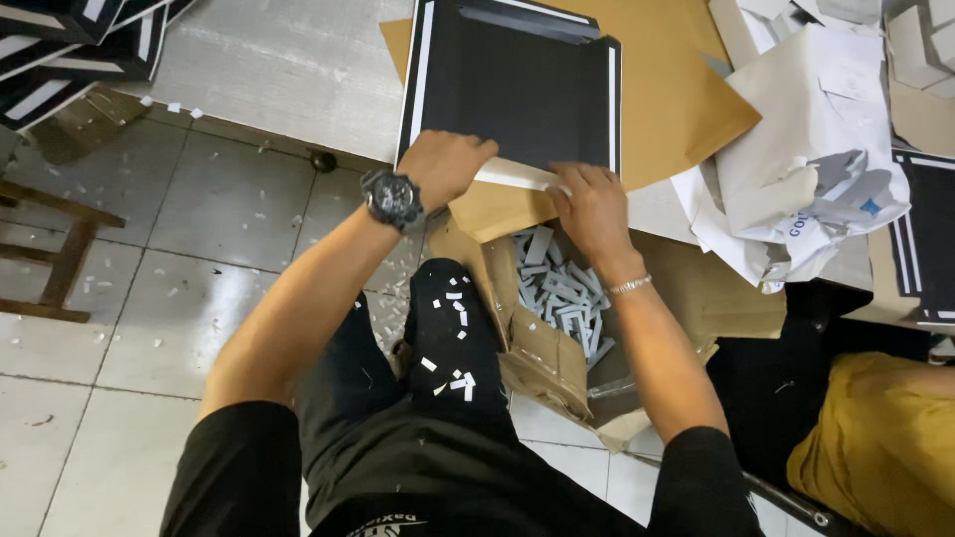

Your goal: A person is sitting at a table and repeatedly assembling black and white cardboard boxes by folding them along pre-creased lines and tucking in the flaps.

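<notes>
A flat black cardboard sheet (517,85) with white edge strips lies on a brown paper sheet (676,89) on the grey table. My left hand (448,164), with a black watch on the wrist, presses on the sheet's near edge. My right hand (592,204), with a thin bracelet, pinches a white strip (517,176) that runs along that near edge between both hands. Whether the left fingers also grip the strip is hidden.
Below the table edge, a brown cardboard box (542,358) holds several white paper strips. Crumpled white paper (816,149) lies at the right. Black sheets (70,50) are stacked top left. Paper scraps litter the tiled floor. A person in yellow clothing (880,438) sits at the lower right.
</notes>
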